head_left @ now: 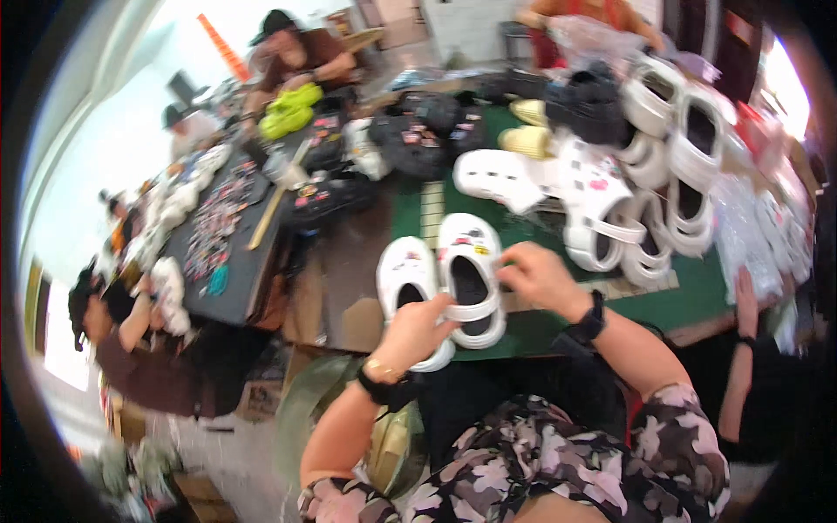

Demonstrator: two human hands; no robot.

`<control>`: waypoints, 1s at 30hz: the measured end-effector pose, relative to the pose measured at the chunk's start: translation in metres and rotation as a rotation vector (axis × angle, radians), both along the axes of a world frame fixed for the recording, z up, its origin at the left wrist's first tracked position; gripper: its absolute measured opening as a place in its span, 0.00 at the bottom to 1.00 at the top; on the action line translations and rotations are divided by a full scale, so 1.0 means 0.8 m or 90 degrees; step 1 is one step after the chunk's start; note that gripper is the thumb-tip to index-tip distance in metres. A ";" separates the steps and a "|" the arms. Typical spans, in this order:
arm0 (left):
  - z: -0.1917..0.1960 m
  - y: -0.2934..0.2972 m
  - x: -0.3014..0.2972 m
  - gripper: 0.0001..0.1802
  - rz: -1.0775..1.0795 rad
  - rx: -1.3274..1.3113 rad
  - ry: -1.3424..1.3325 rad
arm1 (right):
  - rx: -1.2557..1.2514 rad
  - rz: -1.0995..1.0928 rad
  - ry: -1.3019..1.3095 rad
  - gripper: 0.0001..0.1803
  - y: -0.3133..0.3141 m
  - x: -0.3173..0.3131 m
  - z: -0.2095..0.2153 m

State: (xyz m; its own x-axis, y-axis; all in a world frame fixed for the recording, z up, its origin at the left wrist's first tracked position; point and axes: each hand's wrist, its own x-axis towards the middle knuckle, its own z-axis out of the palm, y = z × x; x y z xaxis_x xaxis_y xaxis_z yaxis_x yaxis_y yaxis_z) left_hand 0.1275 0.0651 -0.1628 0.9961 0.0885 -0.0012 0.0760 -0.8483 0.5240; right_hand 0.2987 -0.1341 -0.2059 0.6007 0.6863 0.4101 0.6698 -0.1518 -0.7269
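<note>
At far left we are seeing a long dark tray [228, 261] covered with small coloured shoe charms [212, 228], with other people seated along that side of the bench. Moving inward, our left hand [417, 329] is rising from the lower edge with the wrist bent back, a dark band and a gold bracelet at the wrist; its fingers are curling closed around the heel end of the left white clog [407, 281]. Just beside it, touching, the right white clog [472, 272] is lying sole-down over the edge of the green cutting mat [689, 301], both clogs carrying small charms on their toes. Our right hand [538, 275], a black watch at the wrist, is reaching in from the right with the forearm angled across the mat; its fingertips are pinching at the right clog's upper rim, though blur is hiding exactly what they grip. Farther right, a stack of white clogs [671, 187] is filling the mat's far corner.
</note>
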 end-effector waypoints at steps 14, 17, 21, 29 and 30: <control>0.000 0.002 -0.002 0.20 -0.040 -0.008 -0.094 | -0.421 -0.271 -0.482 0.05 0.029 0.118 -0.103; 0.003 -0.001 -0.003 0.19 -0.052 0.024 -0.087 | -0.397 -0.254 -0.462 0.04 0.025 0.111 -0.098; 0.000 -0.007 -0.008 0.21 -0.059 0.116 -0.140 | -0.231 -0.113 -0.296 0.03 0.014 0.075 -0.088; -0.016 -0.010 -0.007 0.16 -0.022 0.200 -0.270 | -0.204 0.063 -0.039 0.03 -0.024 -0.035 -0.043; -0.017 -0.010 -0.006 0.15 -0.022 0.224 -0.290 | -0.210 0.102 0.027 0.04 -0.032 -0.044 -0.033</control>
